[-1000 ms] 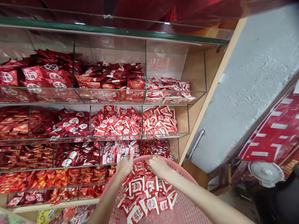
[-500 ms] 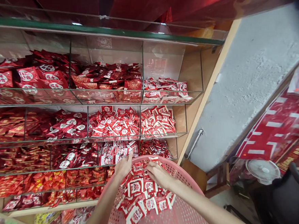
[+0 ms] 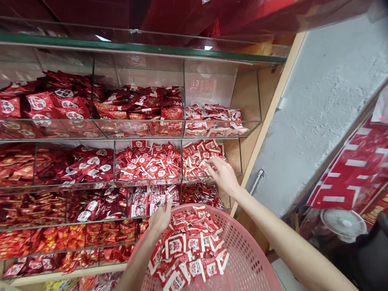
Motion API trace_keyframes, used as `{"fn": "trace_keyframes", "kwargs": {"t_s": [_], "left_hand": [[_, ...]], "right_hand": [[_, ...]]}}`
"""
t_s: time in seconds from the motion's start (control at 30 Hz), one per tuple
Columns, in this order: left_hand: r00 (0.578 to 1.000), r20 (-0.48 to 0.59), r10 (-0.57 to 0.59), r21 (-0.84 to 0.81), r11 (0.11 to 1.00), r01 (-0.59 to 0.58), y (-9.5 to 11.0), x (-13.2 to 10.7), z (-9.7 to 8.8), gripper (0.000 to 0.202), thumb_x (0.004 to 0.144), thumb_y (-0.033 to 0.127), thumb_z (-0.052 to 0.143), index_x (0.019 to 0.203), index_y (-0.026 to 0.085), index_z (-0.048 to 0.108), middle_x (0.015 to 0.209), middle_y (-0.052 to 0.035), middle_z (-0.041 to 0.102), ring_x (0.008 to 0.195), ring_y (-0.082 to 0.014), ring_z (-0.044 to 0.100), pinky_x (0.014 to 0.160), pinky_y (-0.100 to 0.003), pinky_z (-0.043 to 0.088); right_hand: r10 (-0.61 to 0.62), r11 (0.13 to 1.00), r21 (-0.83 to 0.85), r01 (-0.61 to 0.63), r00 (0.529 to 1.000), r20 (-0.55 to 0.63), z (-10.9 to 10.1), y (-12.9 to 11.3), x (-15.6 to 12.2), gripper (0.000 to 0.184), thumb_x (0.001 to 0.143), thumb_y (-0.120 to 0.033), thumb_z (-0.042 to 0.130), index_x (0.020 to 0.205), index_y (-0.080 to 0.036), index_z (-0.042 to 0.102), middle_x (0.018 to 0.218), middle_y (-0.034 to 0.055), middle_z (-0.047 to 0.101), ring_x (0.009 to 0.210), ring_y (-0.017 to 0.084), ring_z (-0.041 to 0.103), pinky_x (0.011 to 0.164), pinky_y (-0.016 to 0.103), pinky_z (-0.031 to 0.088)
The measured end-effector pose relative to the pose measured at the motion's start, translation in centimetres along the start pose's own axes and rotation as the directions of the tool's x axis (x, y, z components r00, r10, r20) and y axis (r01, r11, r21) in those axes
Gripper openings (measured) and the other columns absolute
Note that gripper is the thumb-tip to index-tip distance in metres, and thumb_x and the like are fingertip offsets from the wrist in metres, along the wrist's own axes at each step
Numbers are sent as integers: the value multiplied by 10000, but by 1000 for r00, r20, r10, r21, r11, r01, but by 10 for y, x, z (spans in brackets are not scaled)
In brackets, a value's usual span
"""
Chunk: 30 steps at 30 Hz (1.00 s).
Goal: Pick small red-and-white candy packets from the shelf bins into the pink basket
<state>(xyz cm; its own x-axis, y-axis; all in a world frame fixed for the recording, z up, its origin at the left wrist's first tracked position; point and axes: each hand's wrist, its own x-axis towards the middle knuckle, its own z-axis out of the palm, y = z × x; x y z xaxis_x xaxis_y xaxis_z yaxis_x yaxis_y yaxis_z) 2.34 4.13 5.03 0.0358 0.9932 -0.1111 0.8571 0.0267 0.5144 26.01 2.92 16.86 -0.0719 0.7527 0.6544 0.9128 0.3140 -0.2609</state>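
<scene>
A pink perforated plastic basket (image 3: 251,256) stands low in front of me, tilted, with a pile of small red-and-white packets (image 3: 187,245) inside. My left hand (image 3: 161,218) grips the basket's far-left rim, its fingers partly hidden by the rim. My right hand (image 3: 223,174) is raised beyond the basket, its loosely bent fingers apart at the right end of a shelf. Similar red-and-white packets (image 3: 195,156) fill the glass-fronted compartment at its fingertips. No packet shows in that hand.
Glass-divided shelves hold many red packets (image 3: 75,116). A green-edged glass shelf (image 3: 140,47) runs overhead. Wooden shelf side panel (image 3: 265,114) and grey wall (image 3: 327,105) stand to the right. A black chair (image 3: 381,256) and white round fan-like object (image 3: 343,221) are at lower right.
My right hand has left the packets in the basket and moved up and right to the shelf compartment. My left hand stays at the basket rim.
</scene>
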Motion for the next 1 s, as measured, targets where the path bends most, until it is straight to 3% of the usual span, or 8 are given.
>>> {"fn": "trace_keyframes", "kwargs": {"t_s": [0.17,0.37,0.53,0.63,0.87,1.0], "left_hand": [[998,55,-11,-65,998,14,4,-3,-4,779,761,682,56,907,188,640,845,-96,682,831,-268,614,718,-366,442],[996,82,-32,-56,998,36,7,-3,-7,789,754,692,56,964,194,631,841,-106,682,843,-285,611,711,-374,436],[997,77,-27,-49,998,31,7,-2,-5,794,751,696,61,963,185,631,854,-109,679,847,-289,611,717,-379,435],[997,76,-22,-54,998,26,7,-2,-5,793,759,684,53,950,177,631,860,-114,678,864,-291,606,729,-381,435],[998,65,-21,-44,999,24,5,0,-4,804,741,706,61,975,192,633,907,-109,674,926,-312,584,774,-406,423],[996,76,-38,-100,994,46,-3,7,-1,851,734,712,34,1039,169,613,981,-124,657,940,-310,581,800,-419,418]], "right_hand": [[265,899,-372,-232,964,38,18,36,36,391,802,-406,474,1093,-146,482,1072,142,494,981,264,448,765,363,368],[340,841,-466,-276,939,58,27,40,39,424,795,-395,485,1119,-124,458,1083,159,496,986,279,437,768,370,342],[304,862,-432,-265,952,23,26,39,34,284,856,-281,371,1042,-128,521,1007,149,551,969,270,437,770,370,320],[286,875,-402,-270,958,-22,25,41,31,307,880,-247,298,972,-145,573,951,133,574,912,255,451,744,362,317],[200,936,-255,-244,962,-186,25,45,29,311,876,-260,342,912,-192,643,911,80,607,852,221,432,719,338,329],[89,990,-79,-119,948,-306,17,39,23,299,874,-268,371,963,-181,643,945,64,620,843,196,448,763,331,349]]}}
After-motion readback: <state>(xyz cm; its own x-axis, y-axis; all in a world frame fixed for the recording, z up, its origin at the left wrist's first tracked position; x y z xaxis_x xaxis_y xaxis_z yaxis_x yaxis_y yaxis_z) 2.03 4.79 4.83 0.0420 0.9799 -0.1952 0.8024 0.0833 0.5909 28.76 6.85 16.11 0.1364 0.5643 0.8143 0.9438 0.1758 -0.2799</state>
